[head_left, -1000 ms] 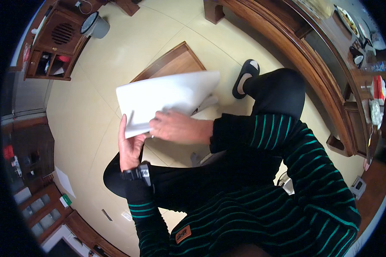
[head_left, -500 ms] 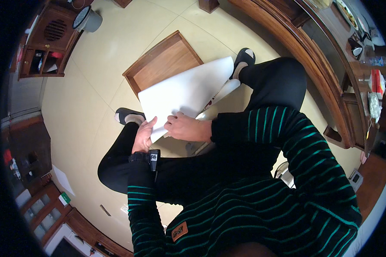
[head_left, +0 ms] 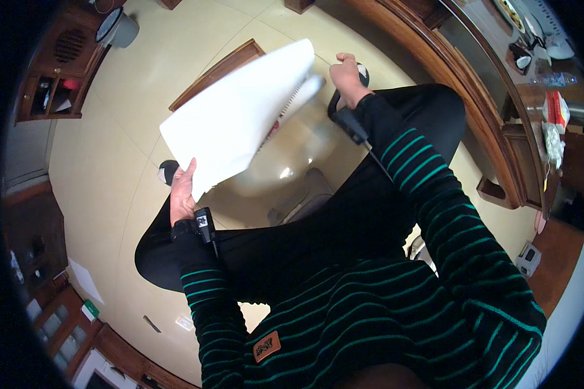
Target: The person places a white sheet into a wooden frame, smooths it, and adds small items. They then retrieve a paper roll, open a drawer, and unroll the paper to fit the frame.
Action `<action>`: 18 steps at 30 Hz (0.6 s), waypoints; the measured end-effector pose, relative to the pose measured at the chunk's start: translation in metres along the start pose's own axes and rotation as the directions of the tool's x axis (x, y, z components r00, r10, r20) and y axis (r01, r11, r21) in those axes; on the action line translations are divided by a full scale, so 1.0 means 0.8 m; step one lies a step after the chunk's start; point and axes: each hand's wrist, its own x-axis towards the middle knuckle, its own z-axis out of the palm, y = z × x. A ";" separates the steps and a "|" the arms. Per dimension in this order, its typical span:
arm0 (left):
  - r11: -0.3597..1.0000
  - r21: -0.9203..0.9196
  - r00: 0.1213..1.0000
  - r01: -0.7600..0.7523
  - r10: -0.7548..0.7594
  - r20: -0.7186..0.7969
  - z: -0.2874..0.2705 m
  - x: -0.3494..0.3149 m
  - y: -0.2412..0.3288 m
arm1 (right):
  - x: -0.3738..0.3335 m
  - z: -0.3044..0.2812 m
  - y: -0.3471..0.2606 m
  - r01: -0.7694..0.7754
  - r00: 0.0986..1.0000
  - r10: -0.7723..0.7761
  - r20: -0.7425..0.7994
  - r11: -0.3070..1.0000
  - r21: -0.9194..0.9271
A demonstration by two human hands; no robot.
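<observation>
My left hand (head_left: 183, 191) grips the lower left corner of a large white spiral-bound pad (head_left: 230, 120), thumb on top. The pad is held above the floor between my legs, tilted, with its coil edge and a bit of red print toward the right. A white sheet or roll beside the coil is blurred. My right hand (head_left: 348, 78) is off the pad, to its right, near my right foot. Its fingers are curled in, and nothing shows in them. Behind the pad lies a wooden drawer (head_left: 215, 75), mostly covered by it.
A grey bucket (head_left: 120, 31) stands by a wooden cabinet (head_left: 61, 68) at the far left. Along the right runs a wooden table (head_left: 499, 97) with a bottle (head_left: 558, 79) and packets on it. A white paper (head_left: 86, 281) lies on the floor at left.
My right hand has left the pad's lower edge and moved away to the upper right. My left hand has shifted left with the pad, which now hides more of the drawer.
</observation>
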 end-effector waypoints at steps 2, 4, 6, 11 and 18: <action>0.999 -0.039 1.000 -0.015 0.016 0.016 0.004 -0.003 0.009 | 0.020 -0.015 0.015 -0.099 0.940 0.010 0.341 0.965 0.244; 1.000 0.021 0.997 -0.004 0.003 0.071 0.006 -0.004 0.017 | 0.024 -0.030 0.014 -0.133 0.859 -0.099 0.502 0.905 0.405; 1.000 -0.006 0.995 0.018 -0.017 0.096 0.004 -0.005 0.023 | 0.015 -0.042 0.000 -0.018 0.820 -0.293 0.491 0.845 0.534; 0.998 0.039 0.997 0.049 -0.052 0.059 -0.001 -0.009 0.027 | 0.011 -0.096 -0.038 0.051 0.724 -0.275 0.633 0.936 0.348; 0.999 -0.010 0.998 -0.046 0.046 0.052 0.006 -0.018 0.024 | 0.030 -0.113 -0.040 0.296 0.552 -0.192 0.811 0.955 0.025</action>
